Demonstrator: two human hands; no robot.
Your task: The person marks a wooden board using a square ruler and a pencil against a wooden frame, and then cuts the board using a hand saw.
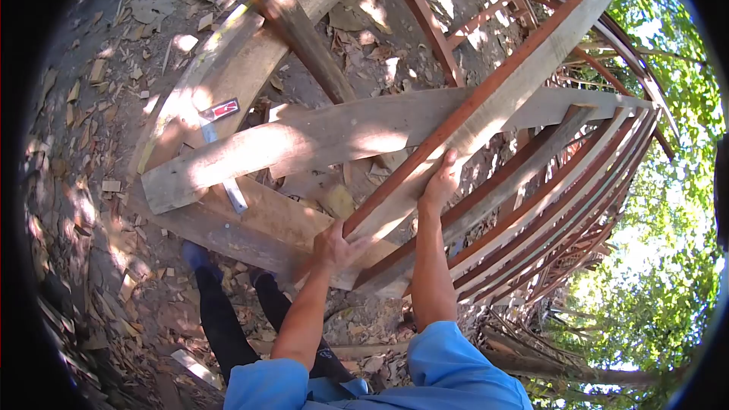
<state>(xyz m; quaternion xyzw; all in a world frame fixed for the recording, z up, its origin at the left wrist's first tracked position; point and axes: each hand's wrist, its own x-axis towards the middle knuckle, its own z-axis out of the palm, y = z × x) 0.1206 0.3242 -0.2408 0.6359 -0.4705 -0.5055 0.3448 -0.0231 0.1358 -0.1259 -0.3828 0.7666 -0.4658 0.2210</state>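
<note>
Both hands [338, 247] on long plank [486, 118]

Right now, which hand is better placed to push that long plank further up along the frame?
Probably the right hand: it grips the long plank higher up, on its edge. The left hand holds the plank's lower end, better suited to steadying.

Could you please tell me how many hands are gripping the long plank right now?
2. The left hand grips the long plank at its lower end; the right hand holds its edge further up. No other hands show.
</note>
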